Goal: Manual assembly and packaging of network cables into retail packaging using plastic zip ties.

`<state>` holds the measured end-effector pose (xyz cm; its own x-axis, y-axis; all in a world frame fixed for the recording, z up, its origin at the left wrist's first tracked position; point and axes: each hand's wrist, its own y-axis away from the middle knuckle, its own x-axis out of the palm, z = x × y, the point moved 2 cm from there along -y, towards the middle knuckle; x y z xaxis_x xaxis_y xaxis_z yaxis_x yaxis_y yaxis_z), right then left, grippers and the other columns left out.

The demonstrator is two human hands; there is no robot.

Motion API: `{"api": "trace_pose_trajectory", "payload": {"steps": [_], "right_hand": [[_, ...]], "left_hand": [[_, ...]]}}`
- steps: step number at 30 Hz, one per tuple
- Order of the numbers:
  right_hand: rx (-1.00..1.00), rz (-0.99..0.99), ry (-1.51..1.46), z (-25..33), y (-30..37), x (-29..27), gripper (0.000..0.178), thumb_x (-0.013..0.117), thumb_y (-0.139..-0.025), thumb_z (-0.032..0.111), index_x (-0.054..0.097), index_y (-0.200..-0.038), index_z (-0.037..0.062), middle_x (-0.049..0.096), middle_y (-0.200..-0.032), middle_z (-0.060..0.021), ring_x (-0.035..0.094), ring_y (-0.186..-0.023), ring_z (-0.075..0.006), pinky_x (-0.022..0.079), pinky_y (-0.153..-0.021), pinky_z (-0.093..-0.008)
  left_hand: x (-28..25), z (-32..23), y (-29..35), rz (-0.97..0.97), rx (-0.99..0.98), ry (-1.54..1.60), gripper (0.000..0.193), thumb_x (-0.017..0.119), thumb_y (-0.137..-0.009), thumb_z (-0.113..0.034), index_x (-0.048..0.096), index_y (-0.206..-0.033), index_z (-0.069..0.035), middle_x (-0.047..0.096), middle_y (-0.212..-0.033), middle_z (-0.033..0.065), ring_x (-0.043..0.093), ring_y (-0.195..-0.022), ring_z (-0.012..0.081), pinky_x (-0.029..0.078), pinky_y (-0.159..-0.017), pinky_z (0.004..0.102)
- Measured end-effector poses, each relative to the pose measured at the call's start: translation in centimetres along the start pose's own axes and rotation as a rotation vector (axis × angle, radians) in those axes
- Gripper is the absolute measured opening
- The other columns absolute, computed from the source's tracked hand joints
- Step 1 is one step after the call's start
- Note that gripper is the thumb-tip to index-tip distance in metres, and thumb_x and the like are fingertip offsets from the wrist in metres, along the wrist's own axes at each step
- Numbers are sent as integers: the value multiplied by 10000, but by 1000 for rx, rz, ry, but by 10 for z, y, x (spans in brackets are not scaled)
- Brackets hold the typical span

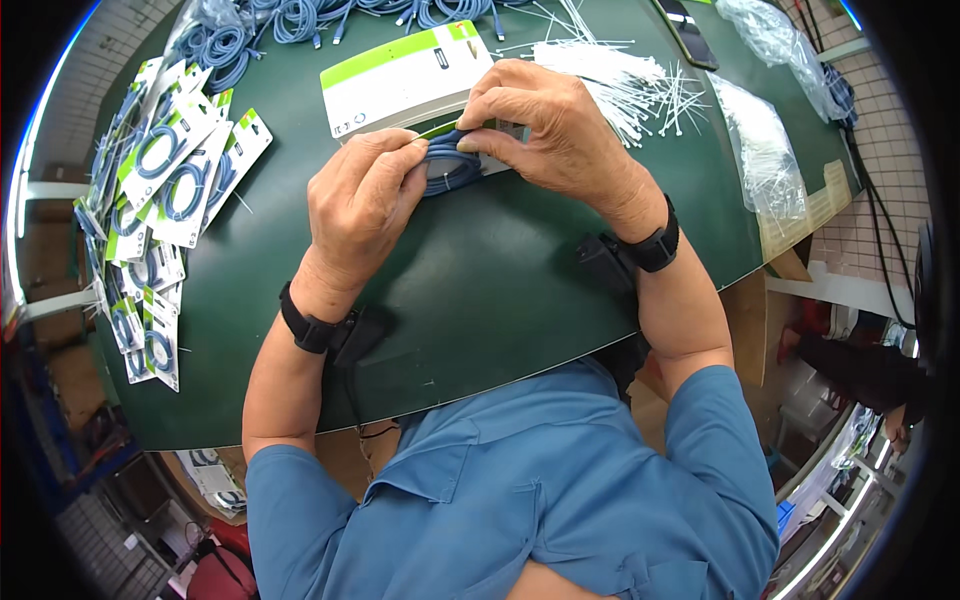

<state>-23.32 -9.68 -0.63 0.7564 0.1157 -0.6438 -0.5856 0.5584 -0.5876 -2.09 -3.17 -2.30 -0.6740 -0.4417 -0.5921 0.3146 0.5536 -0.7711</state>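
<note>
A coiled blue cable (pixel 452 174) is held between my two hands above the green table. The top edge of a green and white card (pixel 438 129) shows behind the coil. My left hand (pixel 362 192) is closed, its thumb and fingertips pinching the left side of the coil and card. On the other side, my right hand (pixel 548 122) is also closed, thumb and forefinger pressed at the coil's upper right. Just beyond the hands lies a stack of white and green cards (pixel 392 82). Whether a tie passes through the held card is hidden by my fingers.
Many carded cable coils (pixel 182 190) are heaped at the left edge. Loose blue cables (pixel 292 20) lie along the far side. White cable ties (pixel 615 85) spread at the far right, near a phone (pixel 686 32) and a clear bag of ties (pixel 762 145).
</note>
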Motion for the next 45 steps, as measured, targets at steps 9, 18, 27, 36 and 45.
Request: {"api": "trace_pose_trajectory", "payload": {"steps": [9,18,27,36,45], "right_hand": [[-28,40,34,3,-1,-3,224,862,-743,58,719,-916,59,679,-899,-58,670,-842,-261,557,-749,-357],[-16,56,8,2,-2,-8,215,854,-746,40,723,-917,52,682,-903,-63,675,-836,-252,560,-741,-348],[379,-36,-39,-50,10,-57,135,797,-782,11,772,-911,40,709,-841,-102,682,-732,-228,548,-668,-322],[497,229,379,-79,29,-52,148,803,-788,147,791,-898,48,739,-846,-144,716,-824,-296,570,-764,-396],[449,346,617,-86,35,-39,190,751,-858,217,726,-868,29,718,-847,-151,690,-842,-366,555,-785,-466]], "left_hand": [[1,0,1,11,30,-35,253,821,-737,35,716,-955,-38,711,-943,67,701,-794,238,569,-672,342],[3,-1,-2,8,31,-25,246,821,-744,36,716,-955,-36,703,-950,72,689,-792,249,557,-675,354],[-3,-6,-3,29,3,10,242,825,-739,54,708,-936,-22,706,-940,89,686,-784,263,554,-675,356],[4,-26,-5,55,52,107,254,825,-731,66,698,-933,-22,704,-926,91,678,-766,249,549,-661,349],[4,-25,-6,56,59,119,271,822,-730,70,692,-948,-25,702,-923,87,677,-761,243,547,-650,340]]}}
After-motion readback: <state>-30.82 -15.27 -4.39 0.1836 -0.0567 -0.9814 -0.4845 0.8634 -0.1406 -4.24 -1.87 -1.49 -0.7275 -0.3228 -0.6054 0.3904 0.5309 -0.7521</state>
